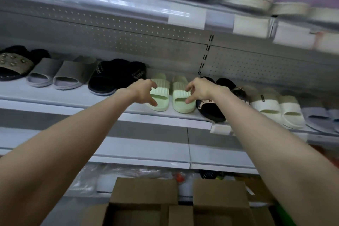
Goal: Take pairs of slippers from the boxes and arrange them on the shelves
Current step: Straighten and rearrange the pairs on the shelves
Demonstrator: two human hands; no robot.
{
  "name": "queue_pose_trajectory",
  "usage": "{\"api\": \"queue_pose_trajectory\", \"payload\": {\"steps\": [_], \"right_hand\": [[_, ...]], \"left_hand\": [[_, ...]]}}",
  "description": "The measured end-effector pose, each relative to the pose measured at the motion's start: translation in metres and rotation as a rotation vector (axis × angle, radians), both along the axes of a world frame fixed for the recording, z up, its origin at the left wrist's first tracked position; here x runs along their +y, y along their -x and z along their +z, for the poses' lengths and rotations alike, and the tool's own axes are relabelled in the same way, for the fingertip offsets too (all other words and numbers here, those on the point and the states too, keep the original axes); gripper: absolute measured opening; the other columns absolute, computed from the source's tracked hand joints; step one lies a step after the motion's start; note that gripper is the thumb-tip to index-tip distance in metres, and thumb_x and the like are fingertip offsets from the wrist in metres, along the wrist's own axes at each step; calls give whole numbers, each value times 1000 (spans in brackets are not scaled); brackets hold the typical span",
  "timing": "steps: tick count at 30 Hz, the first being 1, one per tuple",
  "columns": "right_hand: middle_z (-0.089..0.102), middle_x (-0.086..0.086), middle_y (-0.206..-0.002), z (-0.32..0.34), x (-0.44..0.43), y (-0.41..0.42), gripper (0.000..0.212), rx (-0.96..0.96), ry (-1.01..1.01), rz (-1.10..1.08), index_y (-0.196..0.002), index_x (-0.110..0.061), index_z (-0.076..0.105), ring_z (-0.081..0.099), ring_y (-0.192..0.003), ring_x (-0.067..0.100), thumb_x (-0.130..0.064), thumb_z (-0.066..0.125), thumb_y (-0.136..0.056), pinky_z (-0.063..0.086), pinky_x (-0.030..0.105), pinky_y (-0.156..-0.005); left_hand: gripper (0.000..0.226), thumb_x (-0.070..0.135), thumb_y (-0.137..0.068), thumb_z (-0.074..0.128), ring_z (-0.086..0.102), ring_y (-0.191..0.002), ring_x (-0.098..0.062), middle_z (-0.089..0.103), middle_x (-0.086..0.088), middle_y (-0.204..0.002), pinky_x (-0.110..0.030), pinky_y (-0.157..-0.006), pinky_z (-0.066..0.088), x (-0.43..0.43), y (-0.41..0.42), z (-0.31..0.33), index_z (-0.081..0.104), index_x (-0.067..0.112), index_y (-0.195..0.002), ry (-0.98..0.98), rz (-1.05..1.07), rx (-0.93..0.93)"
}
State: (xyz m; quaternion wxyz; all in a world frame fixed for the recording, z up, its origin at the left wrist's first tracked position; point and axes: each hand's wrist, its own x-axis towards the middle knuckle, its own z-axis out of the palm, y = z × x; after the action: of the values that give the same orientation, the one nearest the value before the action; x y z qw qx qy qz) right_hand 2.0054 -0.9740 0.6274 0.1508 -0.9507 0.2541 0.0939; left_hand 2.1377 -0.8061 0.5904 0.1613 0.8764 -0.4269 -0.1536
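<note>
— Where do we have the pale green slippers (178,91)?
— Side by side on the middle shelf (45,95), toes toward us, right between our hands.
— Are we gripping them?
— No. Our left hand (144,91) and right hand (199,89) flank the pair, fingers spread and loosely curved at its outer edges. We can't tell if they touch.

the pale green slippers (161,87) look smooth and matt, probably moulded foam plastic. at 9 o'clock of them, the black slippers (117,77) are fuzzy cloth. the shelf back panel (128,38) is perforated painted metal. at 6 o'clock, the box (143,194) is matt brown cardboard.
</note>
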Motion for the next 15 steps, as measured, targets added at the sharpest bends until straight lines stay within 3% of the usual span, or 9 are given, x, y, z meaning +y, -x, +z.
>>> {"api": "queue_pose_trajectory", "payload": {"steps": [5, 9, 15], "right_hand": [[53, 12, -132, -17, -20, -1, 66, 6, -51, -18, -131, -12, 54, 53, -117, 27, -30, 80, -73, 41, 32, -97], [42, 13, -145, -34, -26, -9, 81, -6, -45, -12, -143, -13, 39, 39, -133, 29, -26, 80, -74, 33, 32, -107], [33, 10, -152, -52, -32, -22, 96, 18, -24, 11, -149, -19, 27, 32, -138, 28, -21, 83, -70, 29, 33, -111]], "left_hand": [[81, 33, -72, 78, 46, -125, -29, 45, -12, -139, -38, -105, 39, -22, 1, -14, 38, 16, -141, -35, 20, -23], [89, 31, -73, 77, 36, -133, -31, 33, -14, -146, -36, -109, 33, -35, -7, -29, 28, 19, -146, -58, 12, -34], [93, 31, -74, 76, 32, -135, -34, 17, -18, -152, -35, -110, 31, -43, -20, -44, 19, 28, -148, -69, -24, -7]]}}
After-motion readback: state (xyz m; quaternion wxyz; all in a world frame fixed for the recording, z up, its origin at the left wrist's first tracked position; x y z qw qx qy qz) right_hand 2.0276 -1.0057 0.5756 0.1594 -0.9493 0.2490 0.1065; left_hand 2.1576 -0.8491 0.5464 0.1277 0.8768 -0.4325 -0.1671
